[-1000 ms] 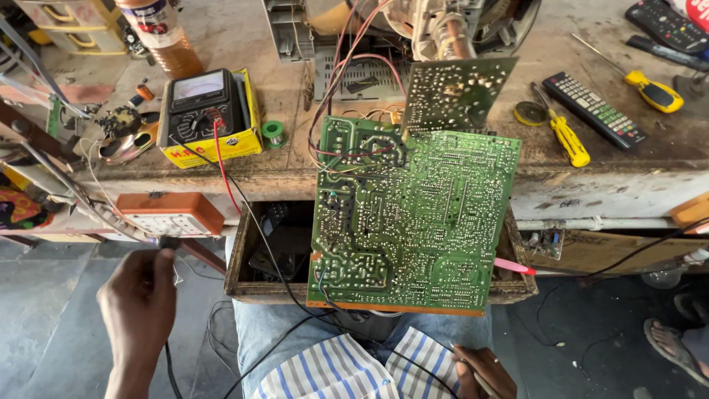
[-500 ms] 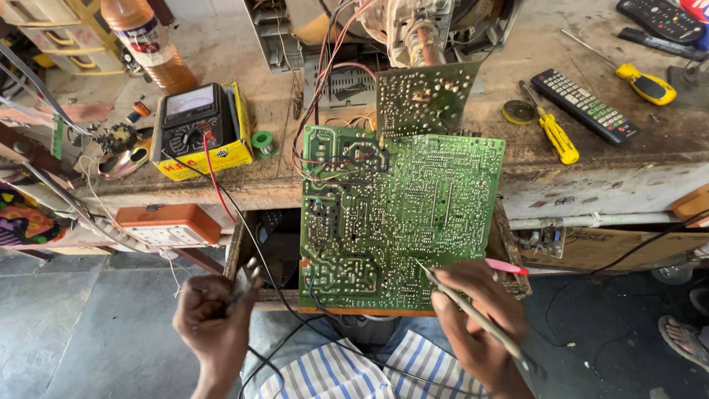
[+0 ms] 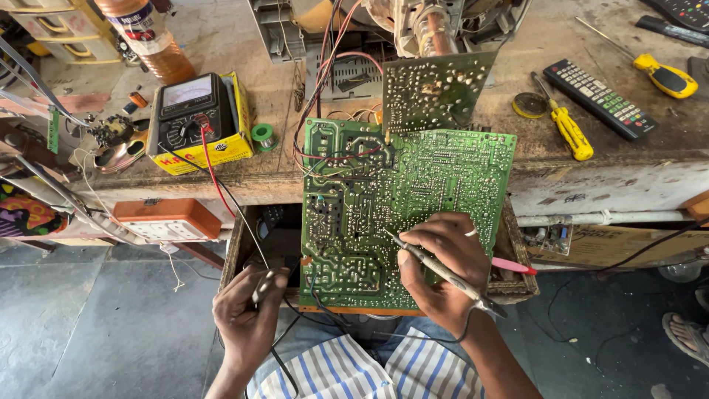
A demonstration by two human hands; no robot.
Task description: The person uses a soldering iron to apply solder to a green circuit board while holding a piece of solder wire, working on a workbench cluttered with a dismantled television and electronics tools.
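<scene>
Now both hands are at the board (image 3: 413,199), which stands tilted against the bench (image 3: 605,170), solder side up. A second ago only the left hand was raised. The right hand (image 3: 443,270) has come in, fingers pinched on a probe (image 3: 443,272) whose tip touches the solder joints. The left hand (image 3: 247,318) grips a second probe (image 3: 262,284) just off the board's lower left edge. Behind sits the meter (image 3: 193,118), leads attached, so measuring looks under way.

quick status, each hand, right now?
Left hand: closed on a metal-tipped probe, below the board's lower left corner.
Right hand: closed on a thin probe, tip on the green circuit board.
</scene>
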